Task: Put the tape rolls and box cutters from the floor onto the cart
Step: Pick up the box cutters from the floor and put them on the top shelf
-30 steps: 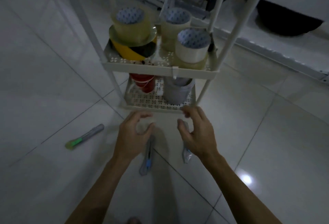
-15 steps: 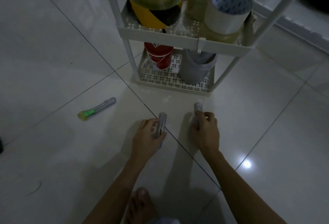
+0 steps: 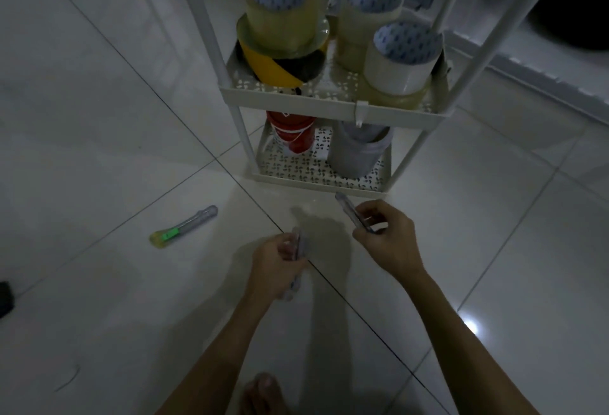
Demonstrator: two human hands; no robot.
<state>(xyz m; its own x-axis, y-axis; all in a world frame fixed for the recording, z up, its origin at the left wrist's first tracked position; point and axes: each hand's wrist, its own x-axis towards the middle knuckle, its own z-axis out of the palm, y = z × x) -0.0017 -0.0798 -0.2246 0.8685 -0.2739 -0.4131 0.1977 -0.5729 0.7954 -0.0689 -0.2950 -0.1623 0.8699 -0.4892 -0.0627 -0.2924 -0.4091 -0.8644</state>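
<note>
Below the cart [image 3: 329, 108], each hand grasps a cutter; right hand [image 3: 384, 236] nearer, its cutter [image 3: 352, 212] apparently pointing shelfward.

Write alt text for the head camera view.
Each hand, left and right, holds a box cutter above a dim tiled floor, just short of a white cart stacked with tape rolls. A third cutter with a green end lies on the floor to the left.
</note>
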